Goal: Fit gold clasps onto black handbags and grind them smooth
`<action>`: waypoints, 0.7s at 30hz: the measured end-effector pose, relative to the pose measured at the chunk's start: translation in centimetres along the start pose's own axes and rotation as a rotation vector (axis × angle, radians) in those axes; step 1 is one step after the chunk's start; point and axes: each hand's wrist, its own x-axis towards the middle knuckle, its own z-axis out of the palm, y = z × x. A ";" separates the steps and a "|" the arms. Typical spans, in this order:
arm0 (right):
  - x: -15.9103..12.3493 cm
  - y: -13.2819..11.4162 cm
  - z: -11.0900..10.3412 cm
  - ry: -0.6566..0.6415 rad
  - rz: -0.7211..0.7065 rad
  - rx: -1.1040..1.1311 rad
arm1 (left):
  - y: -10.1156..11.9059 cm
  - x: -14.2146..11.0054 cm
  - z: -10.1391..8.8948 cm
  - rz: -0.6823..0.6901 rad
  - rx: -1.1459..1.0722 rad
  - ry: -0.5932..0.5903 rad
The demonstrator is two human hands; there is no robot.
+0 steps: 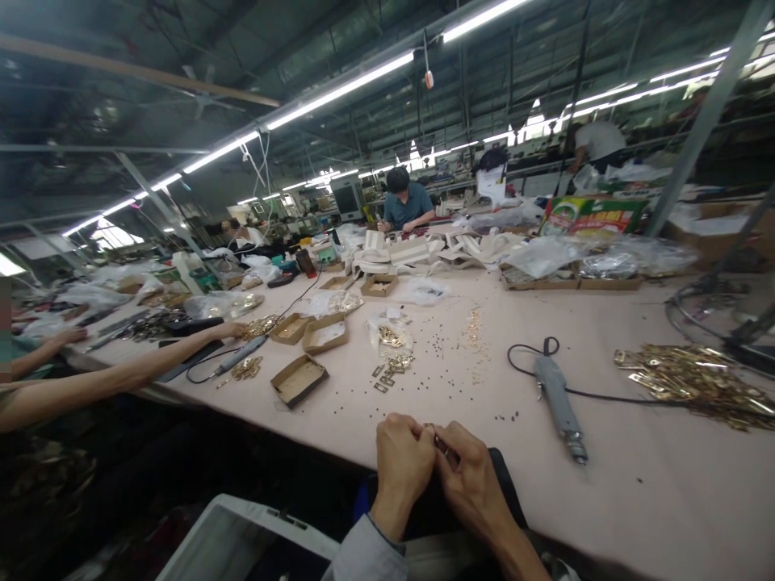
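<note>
My right hand (471, 478) is tightly pinching a small metal piece (446, 448) | my left hand (403, 464) is sitting curled beside it, holding what, I cannot tell | gray screwdriver (558, 403) is lying rightward

I'm seeing tube lights (341, 91) glaring across the dim upper frame, darkness swallowing the lower left, and wide-angle distortion stretching the edges.

Two foreground hands (403, 461) (two screwdrivers (558, 403))

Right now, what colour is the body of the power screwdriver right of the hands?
The power screwdriver has a grey body, clearest in the head view.
</note>
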 end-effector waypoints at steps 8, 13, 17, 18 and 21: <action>0.2 -0.2 -0.5 -0.048 0.077 0.024 | -3.1 1.4 0.6 -0.247 -0.521 -0.189; 0.2 0.1 -0.2 -0.054 0.084 0.021 | -4.5 3.1 0.3 -0.415 -0.840 -0.432; 0.2 0.2 -0.2 -0.056 0.094 0.029 | -4.6 3.4 0.7 -0.409 -0.849 -0.444; 0.2 0.2 -0.3 -0.059 0.097 0.034 | -4.5 3.3 0.8 -0.402 -0.849 -0.431; 0.0 0.1 -0.1 -0.042 0.074 -0.005 | -4.0 2.9 1.0 -0.382 -0.840 -0.371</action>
